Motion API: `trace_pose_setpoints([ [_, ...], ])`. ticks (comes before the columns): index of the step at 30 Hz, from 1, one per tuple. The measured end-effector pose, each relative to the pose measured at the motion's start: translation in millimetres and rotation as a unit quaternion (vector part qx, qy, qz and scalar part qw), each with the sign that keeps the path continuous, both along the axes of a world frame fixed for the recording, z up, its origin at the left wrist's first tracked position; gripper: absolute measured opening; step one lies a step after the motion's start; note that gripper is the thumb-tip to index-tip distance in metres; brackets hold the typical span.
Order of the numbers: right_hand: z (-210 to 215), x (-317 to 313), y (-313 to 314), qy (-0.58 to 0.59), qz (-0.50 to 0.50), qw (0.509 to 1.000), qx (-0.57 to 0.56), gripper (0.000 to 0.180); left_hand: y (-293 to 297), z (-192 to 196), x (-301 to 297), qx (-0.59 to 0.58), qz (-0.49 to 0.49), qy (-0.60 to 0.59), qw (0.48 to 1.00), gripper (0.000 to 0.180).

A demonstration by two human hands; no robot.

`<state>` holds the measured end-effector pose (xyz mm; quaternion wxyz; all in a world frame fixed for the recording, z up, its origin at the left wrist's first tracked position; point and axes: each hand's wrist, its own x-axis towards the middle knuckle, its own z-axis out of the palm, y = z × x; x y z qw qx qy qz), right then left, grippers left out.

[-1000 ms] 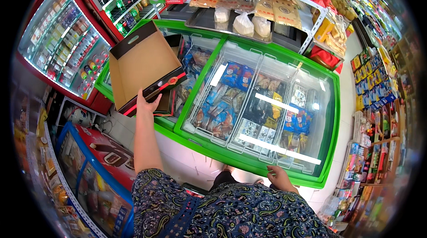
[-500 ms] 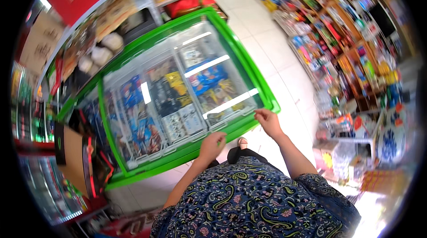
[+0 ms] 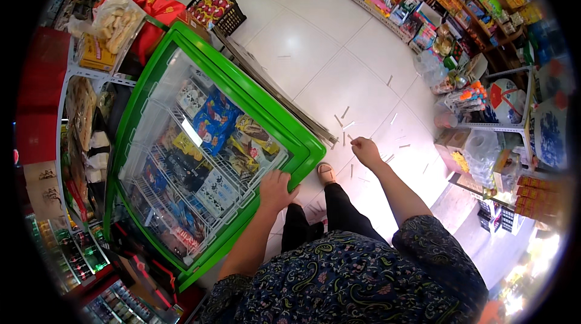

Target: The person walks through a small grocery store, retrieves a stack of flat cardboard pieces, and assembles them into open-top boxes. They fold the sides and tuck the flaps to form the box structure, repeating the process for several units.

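A chest freezer (image 3: 290,133) with a bright green frame and a clear glass top stands at my left. Through the glass show wire baskets with blue, yellow and white packs, one of them a blue pack (image 3: 212,119). On the near green rim lies my left hand (image 3: 278,191), its fingers curled over the edge and its thumb toward the corner. My right hand (image 3: 367,152) hangs in the air right of the freezer's corner, above the floor. Its fingers are pinched together; whether a thin piece sits at their tips is too small to tell.
Thin pale strips (image 3: 345,112) lie scattered on the tiled floor (image 3: 302,39). Flat boards (image 3: 272,85) lean along the freezer's far side. Beyond stands a black crate (image 3: 227,15) of red items. Stocked shelves (image 3: 466,3) line the right; a rack (image 3: 69,72) stands left.
The view has turned, so the freezer appears more upright and further left. My left hand has come down onto its rim. My right hand has moved away from the freezer's corner, over the floor.
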<state>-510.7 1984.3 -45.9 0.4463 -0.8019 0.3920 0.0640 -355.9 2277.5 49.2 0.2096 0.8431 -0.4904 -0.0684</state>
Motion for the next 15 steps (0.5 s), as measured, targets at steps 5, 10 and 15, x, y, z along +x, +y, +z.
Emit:
trace_pose_setpoints([
  [5, -65.3, 57.7, -7.1, 0.083, 0.096, 0.992, 0.027, 0.032, -7.9, -3.9, 4.0, -0.003, -0.004, 0.001, 1.0, 0.041],
  [10, -107.6, 107.6, -13.1, 0.084, 0.13, 0.987, 0.045, 0.037, -9.3, -3.2, 7.4, 0.023, -0.006, 0.005, 1.0, 0.041],
  [15, -153.8, 129.7, -22.8, 0.075, 0.139, 0.985, 0.07, 0.045, -13.4, -0.8, 9.3, 0.029, 0.001, 0.018, 0.999, 0.04],
])
